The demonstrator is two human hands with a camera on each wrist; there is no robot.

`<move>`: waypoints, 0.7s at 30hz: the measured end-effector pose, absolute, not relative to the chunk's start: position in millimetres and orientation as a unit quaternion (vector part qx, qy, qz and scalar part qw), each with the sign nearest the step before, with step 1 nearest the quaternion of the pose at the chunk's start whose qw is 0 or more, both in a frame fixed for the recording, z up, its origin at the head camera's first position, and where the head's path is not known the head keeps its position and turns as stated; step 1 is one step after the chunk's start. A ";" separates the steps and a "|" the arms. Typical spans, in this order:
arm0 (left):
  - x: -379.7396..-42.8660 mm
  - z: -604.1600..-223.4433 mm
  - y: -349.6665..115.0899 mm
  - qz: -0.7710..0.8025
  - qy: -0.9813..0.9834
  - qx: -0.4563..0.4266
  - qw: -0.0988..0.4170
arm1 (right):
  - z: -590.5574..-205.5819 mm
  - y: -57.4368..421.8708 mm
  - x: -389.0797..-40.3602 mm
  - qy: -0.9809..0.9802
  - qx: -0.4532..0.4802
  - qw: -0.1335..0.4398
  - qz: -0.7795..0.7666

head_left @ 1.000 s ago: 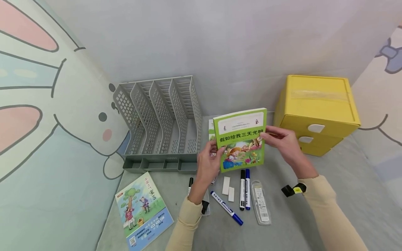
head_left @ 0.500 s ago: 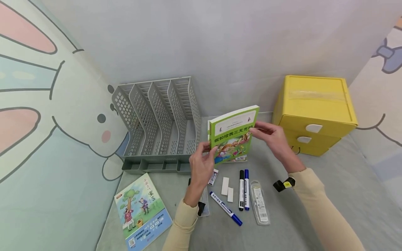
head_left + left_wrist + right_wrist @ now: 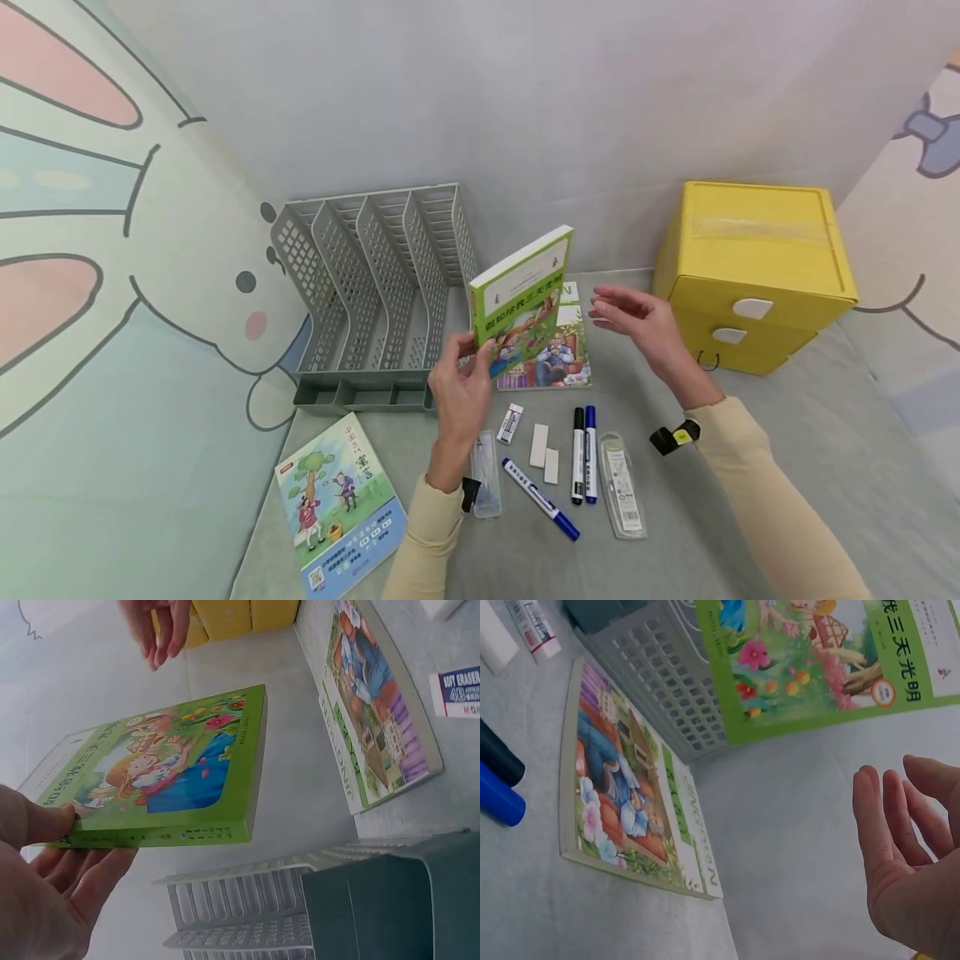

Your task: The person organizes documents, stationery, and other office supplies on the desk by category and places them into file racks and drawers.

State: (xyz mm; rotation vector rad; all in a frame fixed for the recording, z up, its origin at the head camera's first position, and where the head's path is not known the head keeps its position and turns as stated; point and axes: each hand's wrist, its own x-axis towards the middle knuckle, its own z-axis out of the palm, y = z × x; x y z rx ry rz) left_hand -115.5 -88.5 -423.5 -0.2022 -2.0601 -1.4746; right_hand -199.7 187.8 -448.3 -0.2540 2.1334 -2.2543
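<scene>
My left hand (image 3: 461,387) grips a green picture-cover book (image 3: 521,308) by its spine edge, thumb on the front cover and fingers behind. The book is held up at a slant beside the right end of the grey file rack (image 3: 375,292). To the right of it, my right hand (image 3: 637,325) is apart from the book, its fingers loosely bent around nothing, as the right wrist view also shows. A second book (image 3: 555,358) with a seated figure on its cover lies flat on the table below, partly hidden by the held one.
A blue-green book (image 3: 341,508) lies at the front left. Several markers (image 3: 540,498), an eraser in a sleeve (image 3: 510,423), white blocks (image 3: 538,446) and clear plastic cases (image 3: 622,483) are spread in the middle. Yellow drawers (image 3: 753,275) stand at the back right.
The green book has moved left toward the rack and turned more edge-on in my left hand. My right hand has let go of its right edge, and the book lying beneath shows more.
</scene>
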 end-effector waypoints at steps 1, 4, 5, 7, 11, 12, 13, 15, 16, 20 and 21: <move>-115.8 -422.9 -90.5 -0.554 -0.773 -0.072 0.300 | -449.6 187.7 -200.8 0.683 -0.078 0.016 -0.726; -117.0 -421.5 -96.5 -0.550 -0.771 -0.063 0.315 | -453.9 188.1 -204.2 0.688 -0.071 0.018 -0.722; -117.7 -421.3 -98.2 -0.545 -0.772 -0.060 0.321 | -455.3 188.2 -205.2 0.690 -0.067 0.018 -0.720; -118.7 -420.5 -101.4 -0.537 -0.774 -0.055 0.330 | -458.0 188.5 -206.6 0.697 -0.060 0.020 -0.714; -120.7 -419.8 -107.6 -0.537 -0.767 -0.055 0.346 | -464.6 190.0 -209.2 0.711 -0.046 0.025 -0.701; -121.0 -419.4 -109.1 -0.538 -0.765 -0.055 0.350 | -466.9 190.5 -209.9 0.716 -0.043 0.026 -0.696; -121.4 -419.2 -110.6 -0.539 -0.762 -0.055 0.354 | -469.6 191.2 -210.8 0.722 -0.039 0.028 -0.691; -122.2 -418.7 -113.8 -0.542 -0.756 -0.055 0.362 | -475.3 192.8 -212.5 0.732 -0.033 0.030 -0.679; -122.5 -418.4 -115.4 -0.543 -0.754 -0.054 0.365 | -478.2 193.5 -213.2 0.738 -0.030 0.032 -0.674; -123.4 -417.3 -122.2 -0.546 -0.747 -0.045 0.378 | -489.6 196.4 -215.6 0.754 -0.023 0.040 -0.655; -123.7 -417.3 -123.9 -0.547 -0.744 -0.040 0.382 | -492.6 196.9 -216.6 0.755 -0.023 0.042 -0.654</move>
